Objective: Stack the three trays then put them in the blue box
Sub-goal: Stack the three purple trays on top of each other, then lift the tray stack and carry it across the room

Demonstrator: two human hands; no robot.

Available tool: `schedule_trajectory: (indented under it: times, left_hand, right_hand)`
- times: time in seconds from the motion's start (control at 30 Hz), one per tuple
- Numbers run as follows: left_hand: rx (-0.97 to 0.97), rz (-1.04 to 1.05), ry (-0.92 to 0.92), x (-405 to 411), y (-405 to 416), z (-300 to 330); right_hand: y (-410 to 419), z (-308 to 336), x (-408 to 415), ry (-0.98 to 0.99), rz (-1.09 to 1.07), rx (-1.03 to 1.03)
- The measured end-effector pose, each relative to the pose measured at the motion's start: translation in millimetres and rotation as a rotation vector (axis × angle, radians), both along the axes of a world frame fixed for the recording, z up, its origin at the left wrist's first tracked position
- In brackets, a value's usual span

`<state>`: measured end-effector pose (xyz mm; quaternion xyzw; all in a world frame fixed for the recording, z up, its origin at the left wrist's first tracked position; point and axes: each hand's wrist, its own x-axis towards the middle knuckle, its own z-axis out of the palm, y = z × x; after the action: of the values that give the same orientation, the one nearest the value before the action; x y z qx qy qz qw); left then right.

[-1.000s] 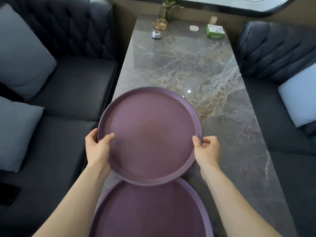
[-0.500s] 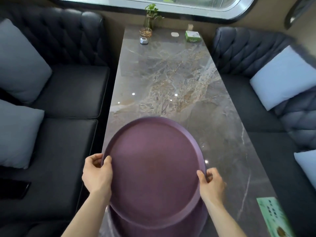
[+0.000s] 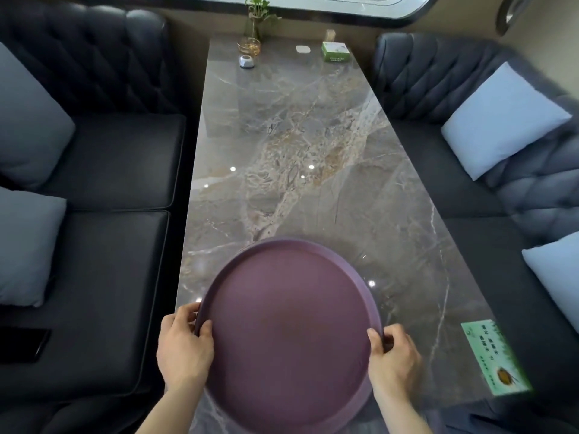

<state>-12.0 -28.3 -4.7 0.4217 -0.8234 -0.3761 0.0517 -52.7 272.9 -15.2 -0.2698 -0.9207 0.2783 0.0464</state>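
A round purple tray (image 3: 288, 333) lies at the near end of the grey marble table (image 3: 313, 170). It sits on top of another purple tray, whose rim (image 3: 357, 405) shows just under its near right edge. My left hand (image 3: 183, 346) grips the top tray's left rim, thumb inside the rim. My right hand (image 3: 396, 355) grips its right rim the same way. No blue box is in view.
Dark tufted sofas with pale cushions flank the table. A green card (image 3: 495, 358) lies at the table's near right edge. A green box (image 3: 336, 51), a small plant (image 3: 258, 17), a white gadget (image 3: 247, 62) stand at the far end. A black phone (image 3: 22, 343) lies on the left seat.
Both hands have pulled the top tray toward me and brought it down over the nearer tray, which it now nearly covers. The camera has tilted up, showing more table.
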Motion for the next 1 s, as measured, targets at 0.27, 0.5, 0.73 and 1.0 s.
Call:
schedule_trajectory:
  times: [0.27, 0.5, 0.73, 1.0]
  left_hand:
    - [-0.045, -0.014, -0.031, 1, -2, -4]
    - [-0.062, 0.024, -0.071, -1, -2, -3]
    - [-0.101, 0.076, -0.044, 0, 8, -5]
    - [-0.134, 0.08, -0.042, -4, 11, -13]
  right_hand:
    - [1, 2, -1, -0.006, -0.012, 0.054]
    - [0, 4, -7, -0.03, -0.035, 0.04]
    - [0, -1, -4, 0.047, -0.021, 0.027]
    - [2, -3, -13, 0.017, -0.035, -0.003]
